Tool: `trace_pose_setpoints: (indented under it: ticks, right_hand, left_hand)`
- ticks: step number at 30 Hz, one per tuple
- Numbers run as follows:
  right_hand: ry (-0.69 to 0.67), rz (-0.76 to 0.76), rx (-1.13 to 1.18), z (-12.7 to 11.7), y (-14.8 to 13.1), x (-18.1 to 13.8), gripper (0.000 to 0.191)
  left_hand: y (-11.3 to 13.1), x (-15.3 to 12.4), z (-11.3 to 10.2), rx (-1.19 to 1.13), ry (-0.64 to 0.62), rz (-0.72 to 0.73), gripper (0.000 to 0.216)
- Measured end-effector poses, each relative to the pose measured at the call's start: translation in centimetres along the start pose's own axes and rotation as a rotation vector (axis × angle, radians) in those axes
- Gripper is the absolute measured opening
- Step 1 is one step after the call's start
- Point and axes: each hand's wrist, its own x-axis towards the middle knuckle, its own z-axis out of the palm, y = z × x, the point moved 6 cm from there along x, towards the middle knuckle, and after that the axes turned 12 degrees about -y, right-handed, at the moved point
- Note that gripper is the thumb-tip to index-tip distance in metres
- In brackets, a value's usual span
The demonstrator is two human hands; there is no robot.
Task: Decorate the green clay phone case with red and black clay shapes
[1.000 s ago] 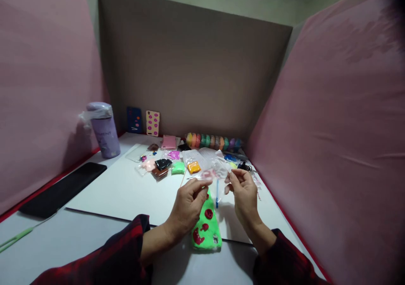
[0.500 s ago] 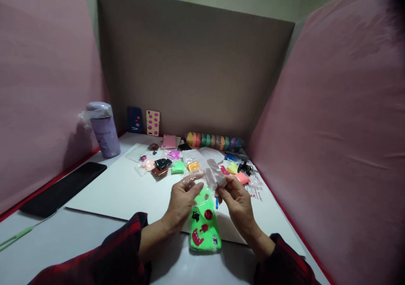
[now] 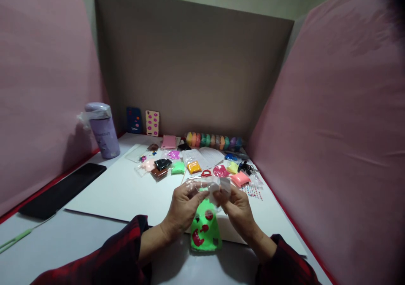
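Note:
Between my hands is a crinkled clear plastic bag (image 3: pixel 215 185) with a whitish-grey patch on its right part. My left hand (image 3: pixel 182 209) grips its left side, thumb against fingers, with clear film across the fingertips. At the other side, my right hand (image 3: pixel 237 205) pinches the bag near the grey patch. Just below and behind them lies a bright green phone case (image 3: pixel 207 238) bearing red and black shapes, including a red mouth-like piece with jagged edges. Its upper part is partly covered by my hands and the bag.
Beyond my hands, red-handled scissors (image 3: pixel 206 173) and packets of coloured clay, such as an orange packet (image 3: pixel 194 167), lie on the white board (image 3: pixel 126 196). A purple tumbler (image 3: pixel 104 133) and a black phone (image 3: pixel 63 190) are at left. Pink walls flank the table.
The bag has come lower and its grey part now lies flatter between my hands, uncovering the red scissors. My right fingers have closed in toward the left.

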Motion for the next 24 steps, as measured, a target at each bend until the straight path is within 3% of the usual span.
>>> trace_pose_setpoints:
  ticks: [9, 17, 24]
  right_hand:
    - [-0.079, -0.019, -0.050, 0.3, -0.6, 0.0, 0.026]
    - [-0.035, 0.005, -0.027, 0.3, -0.8, -0.2, 0.018]
    - [-0.006, 0.038, 0.067, -0.2, 0.0, 0.1, 0.019]
  left_hand:
    - [-0.3, -0.1, 0.4, -0.085, -0.023, -0.082, 0.022]
    - [1.2, -0.2, 0.9, 0.189, -0.148, 0.052, 0.018]
    - [1.4, -0.3, 1.2, 0.183, -0.203, 0.030, 0.022]
